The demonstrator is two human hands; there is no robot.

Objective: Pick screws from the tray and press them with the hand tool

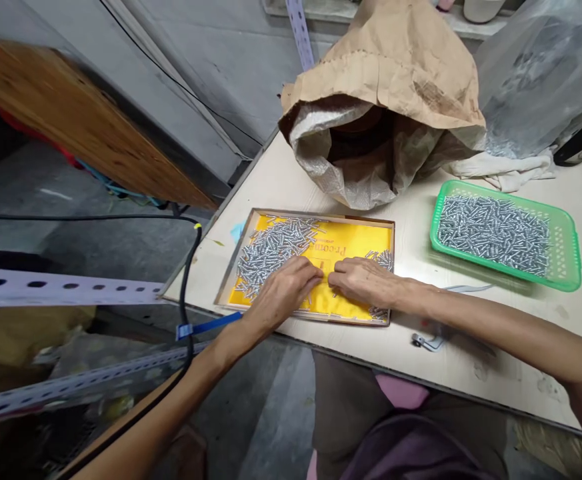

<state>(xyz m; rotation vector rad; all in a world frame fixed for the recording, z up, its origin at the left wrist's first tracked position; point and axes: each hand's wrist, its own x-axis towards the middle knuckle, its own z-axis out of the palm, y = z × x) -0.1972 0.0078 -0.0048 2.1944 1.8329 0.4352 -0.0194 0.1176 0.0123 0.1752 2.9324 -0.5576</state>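
Note:
A shallow cardboard tray (231, 267) with a yellow liner lies at the table's near left edge. A heap of silver screws (271, 247) fills its left part, and a smaller cluster (383, 259) sits at its right side. My left hand (283, 290) rests palm down on the liner beside the big heap, fingers curled and pinched at the tips. My right hand (365, 280) lies next to it, fingers also curled down onto the liner near the small cluster. What the fingertips pinch is too small to make out.
A green plastic basket (568, 257) full of screws stands at the right. A brown paper sack (395, 87) with a plastic lining gapes open behind the tray. A clear plastic bag (535, 73), a white cloth (505, 170) and a small metal clip (423, 342) are nearby.

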